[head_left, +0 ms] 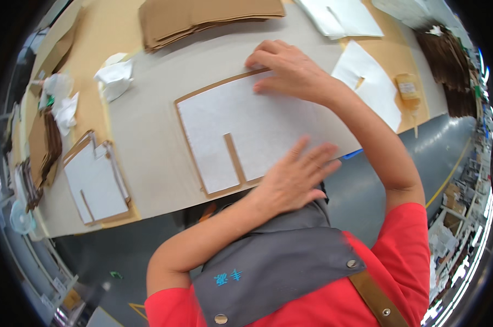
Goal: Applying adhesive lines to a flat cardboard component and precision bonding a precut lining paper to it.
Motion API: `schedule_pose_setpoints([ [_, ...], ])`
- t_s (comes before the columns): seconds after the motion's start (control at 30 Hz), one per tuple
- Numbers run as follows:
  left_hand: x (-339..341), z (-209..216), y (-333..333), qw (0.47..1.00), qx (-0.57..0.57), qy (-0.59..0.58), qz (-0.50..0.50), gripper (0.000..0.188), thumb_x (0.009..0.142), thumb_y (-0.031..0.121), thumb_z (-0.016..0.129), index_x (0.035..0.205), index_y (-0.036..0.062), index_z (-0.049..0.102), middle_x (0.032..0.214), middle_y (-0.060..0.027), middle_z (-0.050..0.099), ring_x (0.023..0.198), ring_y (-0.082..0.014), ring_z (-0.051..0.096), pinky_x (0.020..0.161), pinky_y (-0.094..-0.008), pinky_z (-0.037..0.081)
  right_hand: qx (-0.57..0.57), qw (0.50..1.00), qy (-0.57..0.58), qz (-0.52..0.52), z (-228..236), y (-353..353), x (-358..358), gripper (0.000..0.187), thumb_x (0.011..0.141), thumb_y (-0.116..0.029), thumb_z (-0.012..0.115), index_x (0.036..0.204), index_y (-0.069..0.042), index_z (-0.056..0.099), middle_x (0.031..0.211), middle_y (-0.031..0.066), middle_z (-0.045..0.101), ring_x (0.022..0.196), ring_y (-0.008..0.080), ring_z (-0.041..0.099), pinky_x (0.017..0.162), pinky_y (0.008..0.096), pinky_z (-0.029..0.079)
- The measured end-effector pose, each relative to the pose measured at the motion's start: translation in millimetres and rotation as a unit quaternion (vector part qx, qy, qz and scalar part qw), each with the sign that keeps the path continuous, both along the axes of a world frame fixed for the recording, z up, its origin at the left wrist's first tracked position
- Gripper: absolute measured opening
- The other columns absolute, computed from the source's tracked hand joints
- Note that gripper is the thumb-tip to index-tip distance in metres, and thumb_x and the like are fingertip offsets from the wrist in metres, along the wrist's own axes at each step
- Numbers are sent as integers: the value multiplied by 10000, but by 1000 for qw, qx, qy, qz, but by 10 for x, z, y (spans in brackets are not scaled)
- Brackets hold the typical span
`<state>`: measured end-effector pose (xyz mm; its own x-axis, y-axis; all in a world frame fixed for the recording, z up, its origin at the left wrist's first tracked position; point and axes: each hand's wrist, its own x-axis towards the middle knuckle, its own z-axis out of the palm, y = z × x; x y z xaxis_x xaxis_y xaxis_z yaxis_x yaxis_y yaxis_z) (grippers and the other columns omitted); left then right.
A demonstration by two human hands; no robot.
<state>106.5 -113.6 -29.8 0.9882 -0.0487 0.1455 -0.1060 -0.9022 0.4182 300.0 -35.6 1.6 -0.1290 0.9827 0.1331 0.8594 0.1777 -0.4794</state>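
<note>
On the grey work surface in front of me lies a white sheet (219, 120) on a slightly larger brown panel (185, 136), whose border shows around it. A narrow slot in the sheet bares a brown strip. My right hand (293, 71) is at the panel's far edge, fingers bent beyond it and thumb apart over the sheet. Flat over the near right part, my left hand (293, 177) has its fingers spread and slightly blurred. Both hands are open, and my hands and right forearm hide the panel's right side.
A stack of brown panels (208, 19) lies at the far side. White cut sheets (366, 82) and a yellowish bottle (407, 87) are at the right. At the left are a smaller white-covered brown piece (96, 182) and crumpled white material (116, 79). The table's near edge runs before me.
</note>
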Motion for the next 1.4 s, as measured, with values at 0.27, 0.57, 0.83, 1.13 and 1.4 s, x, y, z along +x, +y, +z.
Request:
schedule_pose_setpoints([
  [0.27,-495,341,250,997,-7,41,59,780,943,594,461,1552,129,317,1622,-76,288,1521,-210,202,1214,-586,13,-119,991,47,-34,158,113,72,349,768,-194,801,1015,-65,591,983,86,609,951,256,582,817,372,482],
  [0.57,-1182,276,795,933,75,93,339,854,954,474,601,1577,37,212,1647,-181,173,1524,-322,187,1201,-594,41,-42,998,49,-3,174,-26,56,223,815,-186,748,875,-32,599,846,136,651,830,322,630,724,407,489],
  [0.83,-1499,428,541,599,-661,-222,393,241,930,42,700,1167,3,678,1024,19,690,927,-42,603,812,-217,498,0,976,179,-127,1451,-517,-622,167,833,89,662,890,-17,548,744,7,543,688,68,527,628,213,445],
  [1.13,-3275,1352,967,577,-473,-249,618,197,848,-18,736,1043,-18,705,929,-25,731,806,-51,643,742,-224,527,-153,930,311,118,1500,762,-1924,132,935,-116,640,969,-28,547,766,-20,520,661,44,466,506,235,406],
  [1.4,-4295,708,2156,560,-425,-166,692,324,879,125,752,1161,-14,674,1015,-55,706,859,-110,650,768,-236,519,-191,942,257,97,255,2098,-3088,297,936,-258,678,1087,-21,584,981,100,647,841,180,624,698,337,530],
])
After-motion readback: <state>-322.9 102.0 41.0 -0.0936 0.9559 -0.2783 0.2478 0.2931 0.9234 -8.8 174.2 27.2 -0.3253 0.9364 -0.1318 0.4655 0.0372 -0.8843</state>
